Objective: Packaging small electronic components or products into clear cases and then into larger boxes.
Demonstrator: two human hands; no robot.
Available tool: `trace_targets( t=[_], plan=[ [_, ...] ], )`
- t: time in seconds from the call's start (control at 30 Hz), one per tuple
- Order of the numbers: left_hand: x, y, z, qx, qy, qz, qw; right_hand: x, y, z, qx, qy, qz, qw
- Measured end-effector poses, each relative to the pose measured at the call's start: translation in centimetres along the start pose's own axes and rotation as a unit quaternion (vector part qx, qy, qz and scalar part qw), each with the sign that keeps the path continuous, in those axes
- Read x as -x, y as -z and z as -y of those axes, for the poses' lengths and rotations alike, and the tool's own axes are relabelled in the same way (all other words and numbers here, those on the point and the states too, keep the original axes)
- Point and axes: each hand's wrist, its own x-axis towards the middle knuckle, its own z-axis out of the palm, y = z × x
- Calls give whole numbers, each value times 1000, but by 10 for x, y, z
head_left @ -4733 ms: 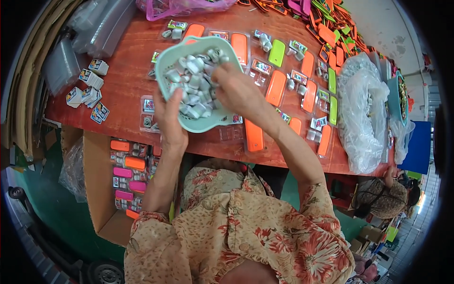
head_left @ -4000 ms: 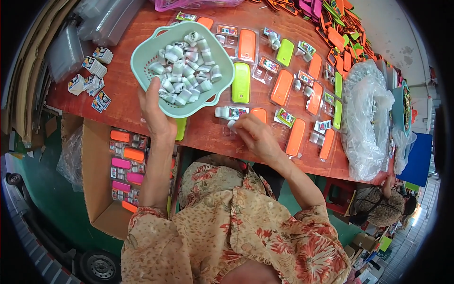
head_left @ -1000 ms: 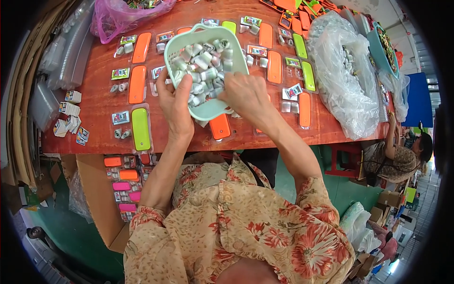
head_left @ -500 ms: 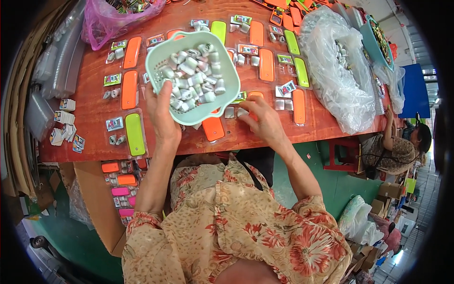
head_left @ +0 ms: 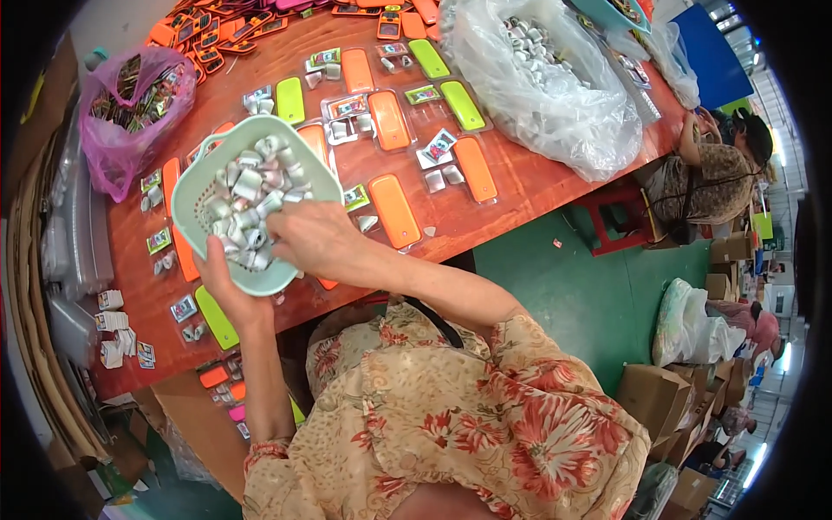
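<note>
My left hand (head_left: 227, 295) grips the near rim of a pale green plastic basket (head_left: 192, 196) and holds it above the red table (head_left: 511, 186). The basket is heaped with several small silver-wrapped pieces (head_left: 247, 195). My right hand (head_left: 314, 242) reaches into the basket from the right, fingers curled among the silver pieces. Orange trays (head_left: 394, 211) and green trays (head_left: 289, 100) lie in rows on the table beyond the basket, with small printed cards and silver pieces beside them.
A large clear bag of silver pieces (head_left: 542, 82) lies at the table's far right. A pink bag (head_left: 130, 108) sits at the left. A cardboard box of packed items (head_left: 221, 386) stands under the table. Another person (head_left: 715, 173) sits at the right.
My right hand left the table near the orange trays and went back into the basket. The view has swung, so the table now lies further to the left.
</note>
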Motion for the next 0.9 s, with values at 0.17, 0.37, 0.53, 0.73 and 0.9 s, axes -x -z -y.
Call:
trace_targets(
  t=[0.17,0.37,0.53,0.73,0.9],
  plan=[
    [4,-4,-2,73,89,25,993,26,21,-12,-87,163,-16,983],
    [14,-46,11,90,196,119,969,60,64,-36,186,199,-17,962],
    [5,-108,29,134,206,323,914,72,141,-66,202,163,-135,956],
    [7,-88,28,-225,-16,318,921,73,236,-131,346,-15,-244,906],
    [30,-33,38,-479,-228,277,801,85,279,-246,481,-91,-212,846]
  ],
)
